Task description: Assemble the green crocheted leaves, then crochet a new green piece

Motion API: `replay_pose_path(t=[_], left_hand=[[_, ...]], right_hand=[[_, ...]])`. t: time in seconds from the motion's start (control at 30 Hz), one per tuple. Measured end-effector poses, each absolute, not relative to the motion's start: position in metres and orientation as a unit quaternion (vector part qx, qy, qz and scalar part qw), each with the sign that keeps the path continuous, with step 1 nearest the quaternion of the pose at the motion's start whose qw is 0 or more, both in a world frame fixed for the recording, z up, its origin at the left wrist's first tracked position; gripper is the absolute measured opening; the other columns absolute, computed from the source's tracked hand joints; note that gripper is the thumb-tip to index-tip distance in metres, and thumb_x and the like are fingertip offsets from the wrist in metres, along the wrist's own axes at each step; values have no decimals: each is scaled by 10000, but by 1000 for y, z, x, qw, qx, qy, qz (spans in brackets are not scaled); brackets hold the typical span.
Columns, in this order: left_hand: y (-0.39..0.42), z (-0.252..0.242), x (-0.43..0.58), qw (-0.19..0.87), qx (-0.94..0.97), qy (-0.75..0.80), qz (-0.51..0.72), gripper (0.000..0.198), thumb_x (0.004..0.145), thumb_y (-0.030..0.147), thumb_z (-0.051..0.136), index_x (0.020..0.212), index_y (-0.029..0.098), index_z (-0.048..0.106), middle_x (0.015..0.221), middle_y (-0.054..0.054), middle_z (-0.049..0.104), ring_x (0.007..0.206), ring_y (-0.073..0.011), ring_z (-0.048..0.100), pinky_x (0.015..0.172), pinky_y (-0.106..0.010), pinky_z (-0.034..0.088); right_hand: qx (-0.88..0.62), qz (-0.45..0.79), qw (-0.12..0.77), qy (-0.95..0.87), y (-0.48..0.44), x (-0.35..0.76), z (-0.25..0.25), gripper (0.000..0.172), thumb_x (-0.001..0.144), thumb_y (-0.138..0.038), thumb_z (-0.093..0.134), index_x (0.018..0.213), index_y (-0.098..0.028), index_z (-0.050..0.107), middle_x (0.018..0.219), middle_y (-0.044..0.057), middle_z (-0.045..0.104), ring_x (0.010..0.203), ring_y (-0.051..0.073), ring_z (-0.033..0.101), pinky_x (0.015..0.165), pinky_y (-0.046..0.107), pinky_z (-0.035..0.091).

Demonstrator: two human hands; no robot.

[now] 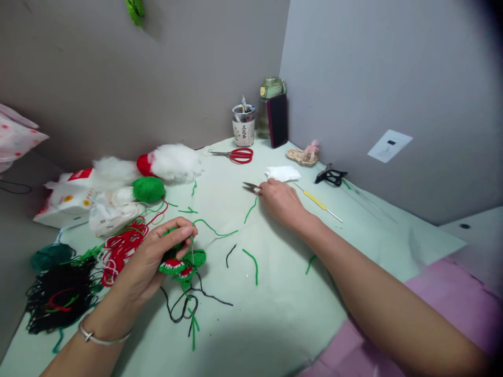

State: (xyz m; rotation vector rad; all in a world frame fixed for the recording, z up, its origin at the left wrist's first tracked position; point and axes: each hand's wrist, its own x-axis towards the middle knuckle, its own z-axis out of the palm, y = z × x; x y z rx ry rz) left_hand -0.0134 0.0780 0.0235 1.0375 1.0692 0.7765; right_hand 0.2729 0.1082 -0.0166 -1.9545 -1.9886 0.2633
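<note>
My left hand (167, 243) is closed on a green crocheted piece (196, 258) with red and white parts. A thin needle-like shaft (192, 248) stands up by the fingertips. From the piece a strand of green yarn (214, 229) trails to the right over the table. My right hand (281, 199) reaches forward, its fingers closed around the handle of small thread snips (250, 187); their dark blades point left. Just behind that hand lies a white folded tissue (282, 173). A yellow-handled crochet hook (315, 200) rests to its right.
Red-handled scissors (240, 155) lie farther back. A pen jar (243, 128), a phone (277, 121) and a green bottle (272, 88) stand in the corner. Red yarn (123, 246), black yarn (58, 293), a green ball (148, 189) and white stuffing (176, 162) crowd the left.
</note>
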Motion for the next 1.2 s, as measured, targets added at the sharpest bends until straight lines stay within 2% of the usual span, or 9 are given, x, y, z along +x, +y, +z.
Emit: replay_pose_path(t=[0.1,0.2,0.27,0.33,0.5,0.9,1.03,1.1,1.2], left_hand=[[78,23,-14,663,462,475,349,279,749,387,837,707,172,664,604,37,512,480,-57,387,409,-143,293],[78,22,-14,658,463,482,348,270,765,391,826,725,174,671,589,39,508,480,-60,387,409,-142,298],[78,22,-14,653,461,490,348,267,767,397,823,738,177,675,569,43,503,473,-61,381,411,-144,300],[79,20,-13,651,460,496,344,267,766,401,822,748,178,677,555,46,496,469,-63,380,414,-148,302],[78,18,-9,649,467,500,334,280,743,413,834,743,179,681,542,48,494,464,-62,383,414,-144,293],[73,18,-7,665,469,490,314,267,753,399,838,725,190,675,548,46,507,469,-66,394,407,-139,295],[70,22,-4,693,442,473,317,255,744,388,848,738,189,688,585,42,543,466,-60,403,398,-140,333],[68,24,-1,707,418,466,328,248,743,368,849,738,183,684,615,38,560,471,-54,409,402,-140,353],[65,23,4,723,380,461,348,218,744,324,844,748,177,683,661,33,567,487,-51,422,401,-137,357]], right_hand=[[-652,153,195,-717,99,271,-4,315,1013,-159,382,1088,-149,688,1052,138,722,923,245,647,750,321,443],[-563,279,230,-744,87,264,9,381,1061,-340,374,1039,-181,721,959,63,739,833,181,640,725,279,442],[-501,377,244,-740,80,255,15,368,1006,-485,515,1102,-197,724,929,39,724,793,167,625,700,269,433],[-492,394,239,-738,73,244,19,346,926,-477,661,1132,-207,727,873,22,702,763,160,607,694,265,423],[-527,282,221,-771,60,226,23,249,940,-320,660,1166,-236,723,920,36,679,772,160,584,713,286,393],[-525,244,223,-785,56,225,23,197,975,-316,628,1108,-221,737,944,44,713,765,161,603,686,280,379],[-568,150,210,-782,59,226,16,215,1024,-306,538,1039,-209,729,969,58,722,736,170,615,631,287,358],[-595,69,207,-773,62,229,12,205,1012,-296,557,1104,-186,703,1026,99,713,779,208,635,669,318,406],[-533,-15,276,-800,65,231,8,275,987,-199,585,1257,-177,630,1186,147,681,1025,264,642,896,401,465]])
